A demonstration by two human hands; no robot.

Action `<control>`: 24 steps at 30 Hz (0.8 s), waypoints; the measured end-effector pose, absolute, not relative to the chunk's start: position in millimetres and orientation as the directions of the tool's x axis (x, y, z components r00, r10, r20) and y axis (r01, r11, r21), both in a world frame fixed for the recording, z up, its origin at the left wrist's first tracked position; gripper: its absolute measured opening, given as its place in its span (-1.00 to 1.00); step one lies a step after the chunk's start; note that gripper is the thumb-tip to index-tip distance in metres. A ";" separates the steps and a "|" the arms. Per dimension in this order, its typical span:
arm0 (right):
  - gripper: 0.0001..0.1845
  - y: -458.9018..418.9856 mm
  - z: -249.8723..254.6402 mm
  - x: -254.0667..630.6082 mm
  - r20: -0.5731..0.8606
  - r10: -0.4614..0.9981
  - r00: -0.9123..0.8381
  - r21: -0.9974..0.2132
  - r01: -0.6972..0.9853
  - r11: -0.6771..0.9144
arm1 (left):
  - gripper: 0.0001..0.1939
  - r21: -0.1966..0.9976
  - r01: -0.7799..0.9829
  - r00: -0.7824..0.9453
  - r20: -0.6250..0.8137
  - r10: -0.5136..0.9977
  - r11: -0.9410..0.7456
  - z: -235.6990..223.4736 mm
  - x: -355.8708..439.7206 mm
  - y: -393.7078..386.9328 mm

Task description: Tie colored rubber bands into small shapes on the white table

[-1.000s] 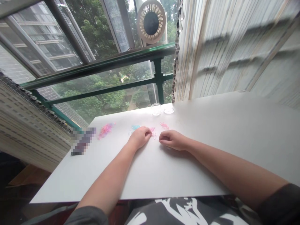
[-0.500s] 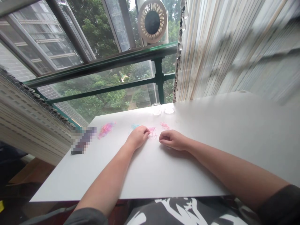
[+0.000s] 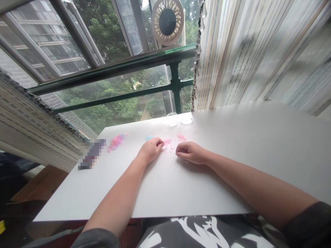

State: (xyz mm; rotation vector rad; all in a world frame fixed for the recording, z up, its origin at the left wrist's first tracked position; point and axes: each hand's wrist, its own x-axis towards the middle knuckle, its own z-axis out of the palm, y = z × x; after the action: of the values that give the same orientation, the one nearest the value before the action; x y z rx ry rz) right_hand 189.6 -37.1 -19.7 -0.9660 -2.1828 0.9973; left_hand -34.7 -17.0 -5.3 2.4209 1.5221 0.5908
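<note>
My left hand (image 3: 150, 151) rests on the white table with its fingers curled and the tips together, at the left edge of a small pile of pink elastic bands (image 3: 168, 141). Whatever may be between the tips is too small to make out. Opposite it, my right hand (image 3: 192, 152) is curled, thumb and forefinger meeting close to the tabletop; its content is hidden. A loose pink band (image 3: 171, 149) lies between the hands. Behind my right hand is a coral-pink pile of bands (image 3: 181, 137), and blue bands (image 3: 149, 138) show behind my left.
A larger mixed heap of pink and purple bands (image 3: 117, 143) lies at the left, near a blurred-out dark object (image 3: 92, 154). At the table's (image 3: 181, 193) far edge stand a clear round container (image 3: 172, 119) and a clear lid (image 3: 186, 120). Curtains hang on both sides.
My left hand has shifted very slightly left. The right hand keeps its curled pose, with its finger gap looking a touch wider. The bands stay where they were.
</note>
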 end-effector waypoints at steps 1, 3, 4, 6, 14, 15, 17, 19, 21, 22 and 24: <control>-0.91 -37.0 -19.9 189.7 0.181 0.786 -0.591 -0.794 0.384 0.471 | -0.85 0.405 0.799 0.387 0.220 0.895 -0.445 -4.8 -35.8 -17.5; -0.91 -37.1 -19.9 189.9 0.186 0.787 -0.588 -0.787 0.391 0.478 | -0.86 0.432 0.778 0.396 0.226 0.890 -0.456 -3.8 -37.7 -18.4; -0.91 -37.2 -19.8 189.9 0.188 0.787 -0.587 -0.784 0.393 0.480 | -0.87 0.444 0.770 0.398 0.228 0.889 -0.459 -3.3 -38.4 -18.9; -0.91 -37.5 -19.5 189.9 0.182 0.787 -0.590 -0.788 0.390 0.475 | -0.87 0.466 0.757 0.398 0.226 0.889 -0.458 -2.3 -39.4 -19.7; -0.90 -38.1 -18.6 189.7 0.179 0.785 -0.594 -0.789 0.390 0.475 | -0.82 0.608 0.686 0.348 0.209 0.914 -0.400 -1.1 -44.6 -21.5; -0.90 -38.0 -18.7 189.7 0.179 0.785 -0.594 -0.786 0.393 0.477 | -0.81 0.627 0.676 0.333 0.210 0.919 -0.388 -1.3 -45.6 -21.5; -0.89 -37.9 -18.8 189.6 0.180 0.786 -0.592 -0.782 0.399 0.480 | -0.77 0.660 0.653 0.309 0.214 0.926 -0.371 -1.9 -47.3 -21.3; -0.89 -38.0 -18.8 189.7 0.182 0.784 -0.593 -0.778 0.400 0.484 | -0.75 0.685 0.630 0.297 0.222 0.929 -0.365 -2.7 -48.1 -20.9; -0.89 -38.3 -18.5 189.7 0.180 0.782 -0.597 -0.780 0.398 0.483 | -0.75 0.697 0.617 0.297 0.224 0.928 -0.366 -3.5 -48.2 -20.5; -0.89 -38.5 -18.3 189.6 0.178 0.781 -0.599 -0.782 0.396 0.482 | -0.76 0.697 0.615 0.301 0.225 0.927 -0.369 -4.0 -48.0 -20.3; -0.89 -38.8 -17.9 189.5 0.177 0.778 -0.602 -0.783 0.393 0.482 | -0.78 0.686 0.617 0.319 0.228 0.920 -0.384 -4.6 -47.8 -20.2</control>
State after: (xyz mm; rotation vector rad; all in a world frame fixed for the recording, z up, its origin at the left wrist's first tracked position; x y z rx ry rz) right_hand 189.5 -38.8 -17.9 -0.9661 -2.2108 0.9774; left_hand -47.8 -20.2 -4.6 2.1093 1.3551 0.8350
